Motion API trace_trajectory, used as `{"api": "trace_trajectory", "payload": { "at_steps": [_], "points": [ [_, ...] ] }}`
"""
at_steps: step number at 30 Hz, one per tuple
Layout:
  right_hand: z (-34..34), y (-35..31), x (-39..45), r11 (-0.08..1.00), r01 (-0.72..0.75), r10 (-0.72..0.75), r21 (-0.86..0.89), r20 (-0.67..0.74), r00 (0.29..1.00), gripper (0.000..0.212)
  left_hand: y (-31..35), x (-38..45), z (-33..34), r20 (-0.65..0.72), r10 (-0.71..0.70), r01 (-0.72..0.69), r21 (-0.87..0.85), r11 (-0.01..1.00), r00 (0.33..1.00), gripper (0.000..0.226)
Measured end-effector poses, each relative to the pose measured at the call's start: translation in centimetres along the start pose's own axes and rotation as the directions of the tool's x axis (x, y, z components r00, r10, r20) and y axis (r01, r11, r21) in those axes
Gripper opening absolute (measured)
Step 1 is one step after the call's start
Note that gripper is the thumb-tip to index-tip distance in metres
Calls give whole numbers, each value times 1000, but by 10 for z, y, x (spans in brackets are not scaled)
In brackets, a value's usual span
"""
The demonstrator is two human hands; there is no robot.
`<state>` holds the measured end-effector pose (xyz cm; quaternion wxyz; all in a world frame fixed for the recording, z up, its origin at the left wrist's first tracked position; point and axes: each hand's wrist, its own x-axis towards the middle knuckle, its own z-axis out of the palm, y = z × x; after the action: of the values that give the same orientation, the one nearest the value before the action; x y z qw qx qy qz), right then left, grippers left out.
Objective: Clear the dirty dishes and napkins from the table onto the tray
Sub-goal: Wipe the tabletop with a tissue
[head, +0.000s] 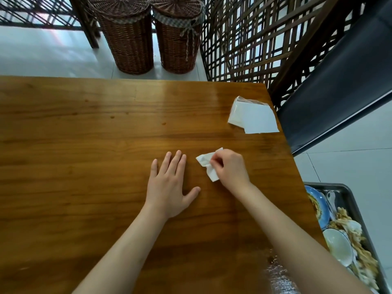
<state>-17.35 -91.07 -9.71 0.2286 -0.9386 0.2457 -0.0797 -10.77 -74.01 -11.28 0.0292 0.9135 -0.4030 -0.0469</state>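
A crumpled white napkin [206, 164] lies on the wooden table [84, 145], and my right hand [230, 167] pinches its right side with curled fingers. My left hand [171, 185] rests flat on the table just left of it, fingers straight. Beyond the table's right edge, low down, a grey metal tray [350, 196] holds a blue plate [318, 206], a white bowl [338, 245], a white spoon [332, 199] and crumpled stained napkins [356, 240].
A pack of clean white napkins [253, 117] in clear wrap lies near the table's far right corner. Two wicker baskets [148, 37] stand on the floor past the far edge. A dark lattice screen [254, 39] and a dark panel [339, 81] rise at the right.
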Motion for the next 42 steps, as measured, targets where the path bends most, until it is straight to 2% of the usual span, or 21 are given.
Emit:
{"api": "trace_trajectory", "payload": {
  "at_steps": [4, 6, 9, 10, 14, 19, 21, 24, 29, 31, 34, 38, 42],
  "points": [
    [-16, 24, 9, 988, -157, 155, -7, -136, 979, 11, 1, 0, 0, -11, -3, 3, -5, 1000, 1000, 92],
    [-14, 19, 1, 994, -112, 110, -2, -121, 986, 8, 0, 1, 0, -16, -4, 4, 0, 1000, 1000, 92],
    [-11, 14, -24, 1000, 14, -14, 6, -1, 1000, 7, -1, -1, 2, -15, -1, 1, 3, 1000, 1000, 92],
    [-16, 20, -26, 1000, 11, -11, -3, 9, 1000, 8, -2, 0, 3, -18, 0, 0, 3, 1000, 1000, 92],
    [-29, 33, -32, 985, -173, 170, -14, -106, 980, 8, -4, 2, 5, -33, 17, -17, 8, 1000, 999, 92],
    [-21, 13, -93, 1000, -13, 13, -27, 6, 1000, 12, -5, 4, 4, -32, 48, -48, 10, 999, 998, 92],
    [-27, 22, -97, 995, -71, 68, -77, -37, 997, 9, -5, 3, 4, -19, 77, -77, 16, 997, 997, 90],
    [-32, 33, -99, 973, -224, 215, -49, -139, 967, 9, -6, -6, 1, -19, 103, -103, 0, 995, 995, 86],
    [-46, 57, -118, 931, -358, 322, -68, -307, 896, 10, 4, -64, -3, -45, 143, -147, -100, 984, 989, 83],
    [-53, 69, -126, 910, -408, 367, -80, -306, 878, 11, 13, -95, -3, -35, 184, -187, -122, 975, 982, 80],
    [-51, 71, -136, 895, -443, 419, -59, -231, 878, 8, 27, -129, -3, -9, 199, -199, -108, 974, 980, 77],
    [-41, 50, -158, 927, -375, 360, -34, -212, 909, 8, 37, -160, 4, 61, 149, -144, -77, 987, 987, 80],
    [-24, 25, -212, 983, -171, 162, -68, -117, 980, 8, 40, -170, 10, 50, 104, -103, -29, 994, 993, 84]
  ]
}}
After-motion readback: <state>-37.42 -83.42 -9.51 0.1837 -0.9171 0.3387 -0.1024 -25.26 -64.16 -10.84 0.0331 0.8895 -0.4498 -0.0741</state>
